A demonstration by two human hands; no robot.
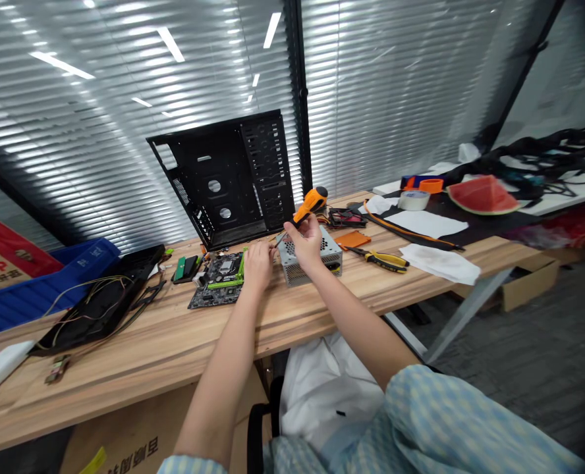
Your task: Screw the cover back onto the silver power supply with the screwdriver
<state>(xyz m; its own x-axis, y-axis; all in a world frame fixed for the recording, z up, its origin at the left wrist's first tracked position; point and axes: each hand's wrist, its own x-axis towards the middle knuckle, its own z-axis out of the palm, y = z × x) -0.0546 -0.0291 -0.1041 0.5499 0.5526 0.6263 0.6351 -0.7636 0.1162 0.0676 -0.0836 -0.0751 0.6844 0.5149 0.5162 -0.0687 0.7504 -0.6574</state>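
Note:
My right hand [305, 240] grips an orange and black screwdriver [311, 204], tilted with its thin shaft pointing down to the left. At the end of that shaft, my left hand [257, 263] has its fingers closed together; what they pinch is too small and hidden to name. Left of that hand lies a black motherboard [218, 296] with bright green slots, its right edge partly covered by the hand. Just under my right hand stands a grey metal power supply unit [297, 275] with a perforated case. Behind both hands an open black computer case [226, 178] stands upright.
Yellow and black pliers [384, 259] and an orange plate [352, 239] lie to the right, near white cloths [441, 263]. A black panel with cables [105, 296] and a blue bin [89, 260] are at left. Farther right are a tape roll [414, 199] and a watermelon-slice-shaped object [483, 195].

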